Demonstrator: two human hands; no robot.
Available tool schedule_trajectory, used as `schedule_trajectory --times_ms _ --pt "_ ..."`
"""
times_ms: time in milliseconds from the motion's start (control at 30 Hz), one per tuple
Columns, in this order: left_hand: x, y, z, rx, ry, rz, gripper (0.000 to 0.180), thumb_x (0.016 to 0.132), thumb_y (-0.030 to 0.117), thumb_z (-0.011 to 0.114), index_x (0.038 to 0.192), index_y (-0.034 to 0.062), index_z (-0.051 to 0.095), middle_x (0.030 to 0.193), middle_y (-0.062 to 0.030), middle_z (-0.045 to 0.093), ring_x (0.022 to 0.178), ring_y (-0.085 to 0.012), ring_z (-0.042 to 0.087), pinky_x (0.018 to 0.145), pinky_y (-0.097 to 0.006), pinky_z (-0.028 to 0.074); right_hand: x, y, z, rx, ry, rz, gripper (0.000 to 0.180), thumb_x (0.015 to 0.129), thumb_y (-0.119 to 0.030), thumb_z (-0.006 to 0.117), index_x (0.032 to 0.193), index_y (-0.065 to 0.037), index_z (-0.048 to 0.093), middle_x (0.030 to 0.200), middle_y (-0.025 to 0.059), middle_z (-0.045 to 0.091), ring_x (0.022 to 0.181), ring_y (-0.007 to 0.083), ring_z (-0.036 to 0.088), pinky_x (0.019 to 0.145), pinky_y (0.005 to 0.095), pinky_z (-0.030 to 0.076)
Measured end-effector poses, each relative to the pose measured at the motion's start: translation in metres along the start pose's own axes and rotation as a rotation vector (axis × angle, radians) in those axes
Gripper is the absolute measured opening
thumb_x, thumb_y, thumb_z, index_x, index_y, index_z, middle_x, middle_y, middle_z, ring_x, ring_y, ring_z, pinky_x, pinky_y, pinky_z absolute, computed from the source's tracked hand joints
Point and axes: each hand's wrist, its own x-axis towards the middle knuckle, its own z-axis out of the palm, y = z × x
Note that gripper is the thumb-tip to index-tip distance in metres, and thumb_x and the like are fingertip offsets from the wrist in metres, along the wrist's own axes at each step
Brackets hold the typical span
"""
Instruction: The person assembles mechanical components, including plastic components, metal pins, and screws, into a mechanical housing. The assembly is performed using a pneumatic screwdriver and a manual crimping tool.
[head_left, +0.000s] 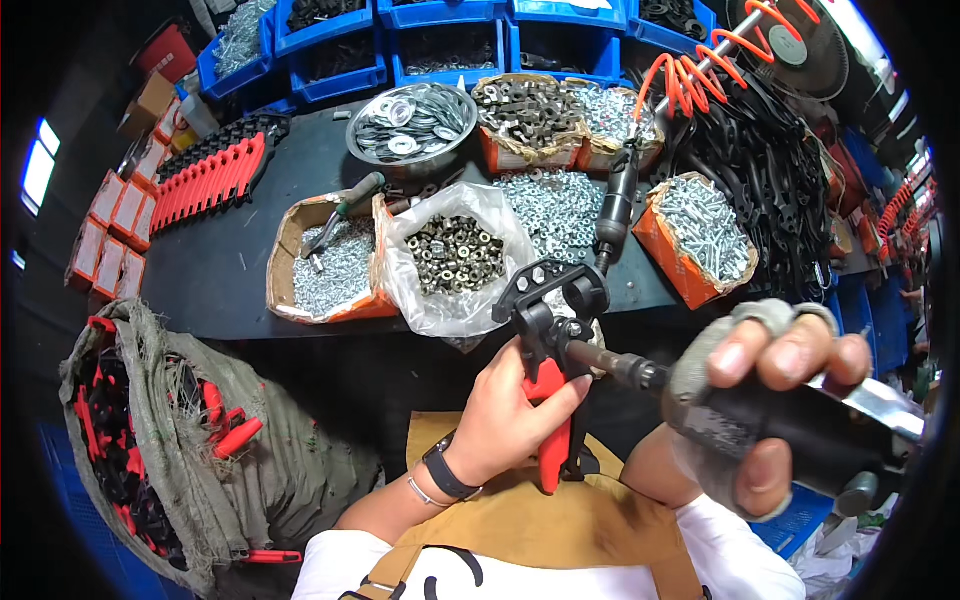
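My left hand [510,415] is closed around the red handle of a hand tool [553,300] with a black head, held upright over my lap. Metal bolt heads show on that head. A black air driver [790,430] lies across my right hand [765,400], whose fingers, in a grey fingertip-less glove, wrap round its body. The driver's socket [615,362] points left and meets a fastener on the side of the black head. A second air driver [617,205] hangs from an orange coiled hose, its tip just above the tool.
On the dark bench stand an open box of small screws [335,270], a plastic bag of nuts [455,255], a bowl of washers [412,125] and a box of bolts [705,235]. Blue bins [447,50] line the back. A sack of red-handled parts [200,440] stands at left.
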Motion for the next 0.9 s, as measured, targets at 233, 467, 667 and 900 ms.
schedule_trajectory --times_ms 233,467,667,900 --pt "-0.015 0.005 -0.012 -0.265 0.03 0.029 0.05 0.087 0.008 0.066 0.129 -0.0004 0.04 0.108 -0.0105 0.062 0.1 -0.0172 0.061 0.09 -0.033 0.049 0.028 0.052 -0.013 -0.163 0.266 0.708 0.041 0.087 -0.013 0.066 0.124 -0.004 0.049 0.086 0.0015 0.057 0.068 0.0089 0.053 0.058 0.0216 0.043" --pt "-0.016 0.017 -0.024 -0.928 -0.106 -0.079 0.048 0.095 0.02 0.056 0.134 0.0045 0.032 0.128 -0.023 0.053 0.122 -0.0405 0.051 0.103 -0.052 0.041 0.004 0.19 -0.036 -0.812 -0.217 1.073 0.071 0.085 -0.03 0.063 0.141 0.002 0.034 0.12 0.0216 0.058 0.109 0.0273 0.057 0.091 0.0331 0.044" --pt "-0.008 0.004 -0.048 -1.273 -0.104 -0.131 0.059 0.097 0.05 0.039 0.132 0.0038 0.044 0.12 -0.0125 0.055 0.116 -0.0422 0.05 0.103 -0.058 0.037 -0.02 0.19 -0.038 -1.232 -0.597 0.448 0.035 0.083 -0.024 0.056 0.107 0.001 0.062 0.109 0.0261 0.06 0.108 0.0396 0.055 0.096 0.0429 0.043" --pt "0.0 -0.047 -0.078 -1.539 -0.766 -0.289 0.06 0.09 0.051 0.051 0.128 0.0063 0.043 0.123 -0.0145 0.05 0.111 -0.0285 0.046 0.101 -0.048 0.031 -0.019 0.062 0.039 -0.564 -0.24 0.087 0.018 0.085 -0.015 0.064 0.096 -0.002 0.059 0.098 0.0186 0.063 0.084 0.0344 0.06 0.08 0.0466 0.049"
